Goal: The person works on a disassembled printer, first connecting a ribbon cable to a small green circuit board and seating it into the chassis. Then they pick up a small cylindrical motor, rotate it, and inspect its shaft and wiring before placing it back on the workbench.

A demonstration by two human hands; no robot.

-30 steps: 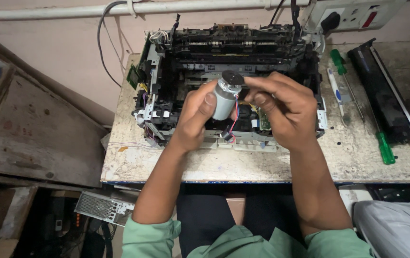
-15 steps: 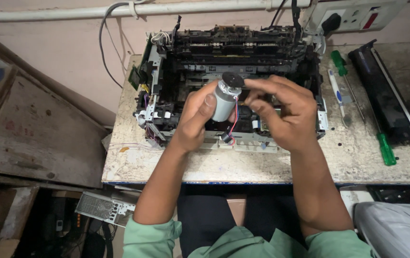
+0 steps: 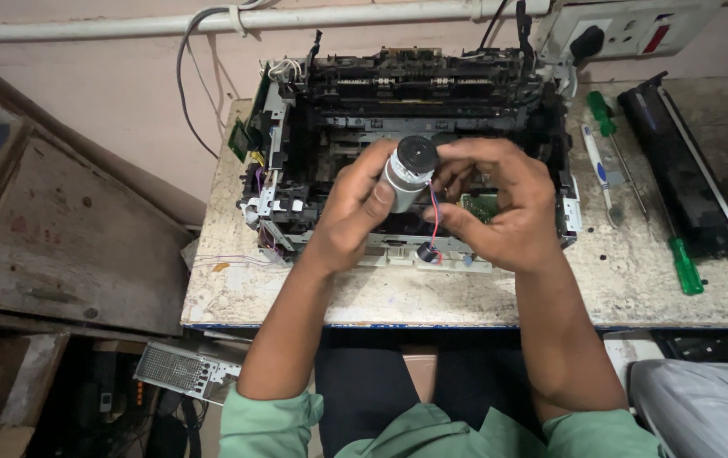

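A small silver cylindrical motor (image 3: 408, 172) with a black end cap is held up over an opened black printer frame (image 3: 338, 110). My left hand (image 3: 355, 208) grips the motor's body from the left. My right hand (image 3: 495, 203) closes on it from the right, fingers by the black cap. A red wire (image 3: 434, 222) hangs from the motor down to a small black round part (image 3: 427, 253) near the printer's front edge.
The printer sits on a worn pale table (image 3: 237, 288). To its right lie a green-handled screwdriver (image 3: 684, 265), a second green screwdriver (image 3: 603, 110), a white pen-like tool (image 3: 599, 170) and a long black cartridge (image 3: 677, 170). A wall socket (image 3: 627, 30) is behind.
Both hands have kept the motor in nearly the same spot over the printer; my right fingers have shifted slightly around its cap.
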